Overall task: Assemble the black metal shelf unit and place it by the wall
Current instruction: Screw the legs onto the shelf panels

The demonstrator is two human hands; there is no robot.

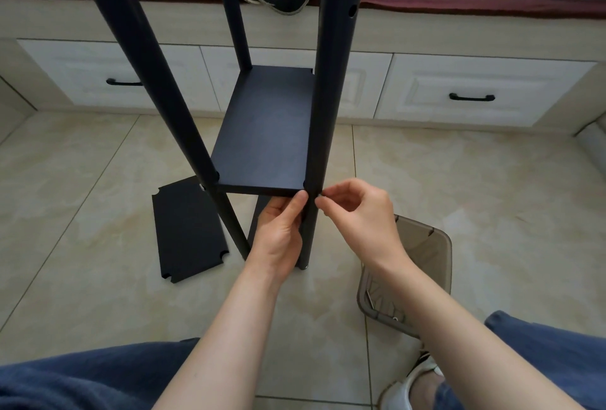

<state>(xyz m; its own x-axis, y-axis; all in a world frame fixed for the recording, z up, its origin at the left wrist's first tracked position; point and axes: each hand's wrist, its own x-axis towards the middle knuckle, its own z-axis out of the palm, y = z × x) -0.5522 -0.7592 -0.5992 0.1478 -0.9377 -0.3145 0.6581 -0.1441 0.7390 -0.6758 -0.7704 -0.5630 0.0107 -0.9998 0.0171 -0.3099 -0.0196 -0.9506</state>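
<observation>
- Sitting by the foot, hardware tray [426, 245] could get kicked, scattering parts.
- Left hand [278, 232] grips the near right post [328, 81] under the shelf [265, 127]; right hand [357, 209] pinches a fastener, too small to make out, at that joint: it may drop or go in crooked.
- Spare panel [188, 232] lies flat by the left post, a slip risk.
- Shelf sits low in the upright frame on the floor; releasing early could tilt it.
</observation>
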